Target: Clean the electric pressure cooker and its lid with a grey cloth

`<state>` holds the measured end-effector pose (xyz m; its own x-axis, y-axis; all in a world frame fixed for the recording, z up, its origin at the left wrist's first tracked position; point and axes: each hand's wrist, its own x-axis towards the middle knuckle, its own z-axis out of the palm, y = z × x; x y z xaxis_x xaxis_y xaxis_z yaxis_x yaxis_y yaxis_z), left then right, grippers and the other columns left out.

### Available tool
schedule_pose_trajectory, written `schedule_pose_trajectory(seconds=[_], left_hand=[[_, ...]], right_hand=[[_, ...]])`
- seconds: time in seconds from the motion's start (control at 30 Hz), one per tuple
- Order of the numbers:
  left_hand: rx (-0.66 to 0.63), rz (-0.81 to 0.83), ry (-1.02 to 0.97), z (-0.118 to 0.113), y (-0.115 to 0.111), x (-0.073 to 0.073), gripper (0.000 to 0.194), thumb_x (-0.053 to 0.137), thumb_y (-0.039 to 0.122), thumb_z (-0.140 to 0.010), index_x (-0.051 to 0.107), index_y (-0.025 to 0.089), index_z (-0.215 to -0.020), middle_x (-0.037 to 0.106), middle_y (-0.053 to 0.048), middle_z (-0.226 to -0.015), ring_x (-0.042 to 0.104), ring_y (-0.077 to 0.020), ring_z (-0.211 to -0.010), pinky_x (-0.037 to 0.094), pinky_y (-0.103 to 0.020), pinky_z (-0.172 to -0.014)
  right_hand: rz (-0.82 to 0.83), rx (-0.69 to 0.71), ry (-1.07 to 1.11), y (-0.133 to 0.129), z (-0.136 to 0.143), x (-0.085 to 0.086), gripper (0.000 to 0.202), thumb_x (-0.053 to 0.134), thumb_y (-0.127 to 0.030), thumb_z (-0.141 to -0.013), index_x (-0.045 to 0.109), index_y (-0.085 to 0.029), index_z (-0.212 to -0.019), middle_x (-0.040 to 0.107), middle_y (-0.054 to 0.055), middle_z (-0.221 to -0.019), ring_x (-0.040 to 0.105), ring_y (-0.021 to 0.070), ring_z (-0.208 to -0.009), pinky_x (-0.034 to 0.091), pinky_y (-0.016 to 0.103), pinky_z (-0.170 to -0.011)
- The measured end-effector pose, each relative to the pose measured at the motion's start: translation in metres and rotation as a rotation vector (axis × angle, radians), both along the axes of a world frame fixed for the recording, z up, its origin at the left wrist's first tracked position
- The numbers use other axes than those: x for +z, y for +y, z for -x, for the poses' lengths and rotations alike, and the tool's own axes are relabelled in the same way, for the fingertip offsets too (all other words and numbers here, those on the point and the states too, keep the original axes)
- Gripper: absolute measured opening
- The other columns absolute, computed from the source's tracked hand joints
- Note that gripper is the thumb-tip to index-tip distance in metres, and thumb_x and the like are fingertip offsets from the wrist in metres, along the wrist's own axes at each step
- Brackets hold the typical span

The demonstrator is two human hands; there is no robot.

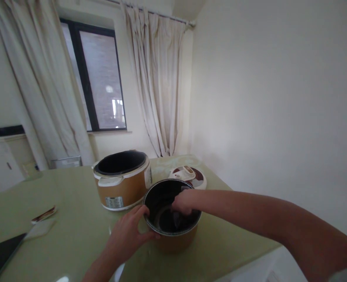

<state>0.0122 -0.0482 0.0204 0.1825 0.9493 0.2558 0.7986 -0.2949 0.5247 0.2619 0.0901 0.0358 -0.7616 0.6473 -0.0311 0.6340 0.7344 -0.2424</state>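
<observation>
A brown pot [176, 241] with a black inside stands on the green table. My left hand [132, 231] grips its left rim, fingertips over the edge and thumb against the near side. Reaching in from the right, my right hand [184, 201] is inside the pot with its fingers closed; whatever it holds is too dark and blurred to name. Behind and to the left stands a tan and white cooker body [123, 192], its black interior uncovered. A white and brown lid [201, 178] lies behind the pot.
The green table [76, 227] carries a dark flat object [3, 252] at the left front, beside a pale cloth-like item [40, 229] and a small packet [44, 214]. A wall rises along the right edge. Curtains and a window are behind.
</observation>
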Motion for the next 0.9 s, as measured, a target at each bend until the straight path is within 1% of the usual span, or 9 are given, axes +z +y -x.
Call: schedule_pose_trajectory(seconds=[0.13, 0.23, 0.3, 0.37, 0.47, 0.63, 0.77, 0.83, 0.9], left_hand=[[0.028, 0.006, 0.099, -0.009, -0.003, 0.009, 0.028, 0.088, 0.043, -0.086, 0.071, 0.029, -0.104, 0.082, -0.002, -0.116, 0.076, -0.0272, -0.107, 0.051, -0.036, -0.094], [0.034, 0.022, 0.102, -0.009, -0.004, 0.012, 0.028, 0.088, 0.041, -0.087, 0.070, 0.029, -0.105, 0.082, -0.002, -0.114, 0.077, -0.0273, -0.107, 0.051, -0.036, -0.093], [0.033, 0.042, 0.112, -0.007, -0.004, 0.014, 0.030, 0.089, 0.040, -0.086, 0.071, 0.029, -0.107, 0.082, -0.002, -0.114, 0.077, -0.0278, -0.108, 0.050, -0.036, -0.095], [0.029, 0.049, 0.138, -0.005, -0.004, 0.015, 0.029, 0.088, 0.040, -0.087, 0.071, 0.029, -0.107, 0.082, -0.002, -0.116, 0.076, -0.0279, -0.110, 0.050, -0.036, -0.095], [0.038, 0.046, 0.181, -0.005, -0.007, 0.016, 0.025, 0.084, 0.041, -0.091, 0.070, 0.029, -0.108, 0.082, -0.002, -0.120, 0.076, -0.0276, -0.113, 0.049, -0.036, -0.095], [0.128, 0.089, 0.248, -0.012, -0.012, 0.016, 0.031, 0.083, 0.046, -0.092, 0.070, 0.031, -0.116, 0.083, -0.002, -0.123, 0.078, -0.0319, -0.114, 0.048, -0.039, -0.092], [0.131, 0.054, 0.228, -0.020, -0.015, 0.017, 0.030, 0.083, 0.046, -0.092, 0.071, 0.031, -0.115, 0.083, -0.002, -0.122, 0.078, -0.0309, -0.114, 0.048, -0.039, -0.092], [0.135, 0.027, 0.207, -0.023, -0.016, 0.014, 0.029, 0.084, 0.045, -0.091, 0.071, 0.030, -0.112, 0.082, -0.003, -0.123, 0.078, -0.0304, -0.114, 0.049, -0.039, -0.092], [0.142, 0.011, 0.169, -0.024, -0.017, 0.007, 0.031, 0.084, 0.045, -0.091, 0.071, 0.029, -0.114, 0.082, -0.005, -0.125, 0.078, -0.0309, -0.115, 0.051, -0.039, -0.092]], right_hand=[[-0.138, 0.249, -0.142, 0.012, 0.019, 0.010, 0.039, 0.078, 0.007, -0.080, 0.064, -0.022, -0.059, 0.080, 0.009, -0.089, 0.071, 0.0332, -0.115, 0.047, 0.054, -0.109], [-0.227, 0.629, -0.231, 0.019, 0.038, 0.033, 0.024, 0.069, -0.011, -0.104, 0.081, -0.028, -0.093, 0.081, 0.006, -0.123, 0.064, 0.0264, -0.132, 0.045, 0.045, -0.113], [-0.391, 0.911, -0.340, 0.022, 0.044, 0.044, 0.031, 0.057, -0.016, -0.113, 0.082, -0.033, -0.118, 0.078, 0.005, -0.137, 0.062, 0.0231, -0.133, 0.047, 0.042, -0.108], [-0.555, 0.998, -0.423, 0.023, 0.042, 0.048, 0.037, 0.049, -0.017, -0.117, 0.079, -0.034, -0.130, 0.076, 0.005, -0.144, 0.062, 0.0223, -0.134, 0.048, 0.040, -0.105], [-0.616, 0.782, -0.451, 0.020, 0.027, 0.043, 0.030, 0.056, -0.019, -0.114, 0.081, -0.028, -0.128, 0.076, 0.011, -0.144, 0.065, 0.0270, -0.134, 0.050, 0.041, -0.100], [-0.201, 0.135, -0.605, 0.001, 0.007, 0.027, 0.025, 0.089, -0.025, -0.084, 0.086, -0.022, -0.108, 0.083, 0.015, -0.118, 0.076, 0.0352, -0.114, 0.057, 0.044, -0.090], [0.201, 0.063, -0.635, -0.011, 0.018, 0.027, 0.014, 0.084, -0.033, -0.082, 0.083, -0.020, -0.088, 0.080, 0.006, -0.087, 0.079, 0.0288, -0.085, 0.060, 0.037, -0.076], [0.456, 0.077, -0.482, -0.014, 0.029, 0.027, 0.014, 0.080, -0.028, -0.083, 0.083, -0.019, -0.093, 0.079, 0.002, -0.087, 0.078, 0.0262, -0.086, 0.059, 0.033, -0.075], [0.544, 0.091, -0.301, -0.017, 0.041, 0.026, 0.020, 0.076, -0.025, -0.085, 0.082, -0.018, -0.103, 0.078, 0.000, -0.091, 0.076, 0.0237, -0.087, 0.059, 0.030, -0.073]])
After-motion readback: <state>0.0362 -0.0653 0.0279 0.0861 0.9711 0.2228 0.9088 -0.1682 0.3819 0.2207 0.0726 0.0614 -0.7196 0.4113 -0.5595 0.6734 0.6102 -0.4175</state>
